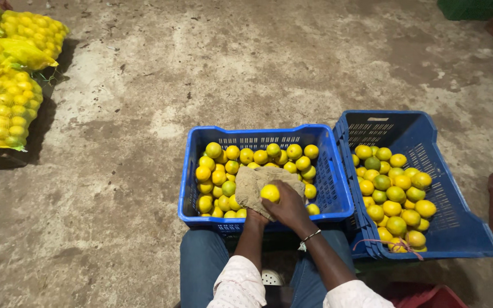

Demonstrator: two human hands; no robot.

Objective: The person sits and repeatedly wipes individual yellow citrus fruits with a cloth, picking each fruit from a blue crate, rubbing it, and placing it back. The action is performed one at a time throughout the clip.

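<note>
Resting in the head view on a tan cloth (256, 185) over the near crate (329, 197), one yellow fruit (270, 193) is clasped by the right hand (288, 206), while the left hand (253, 214) lies under the cloth, its grip impossible to tell. Judged light, firm, smooth-skinned and somewhat prone to bruising, the fruit is best cupped around its middle; it looks round, glossy, bright yellow, like the mixed yellow-green fruit filling the tilted second crate (457, 228) and the net sacks (4, 108).
</note>
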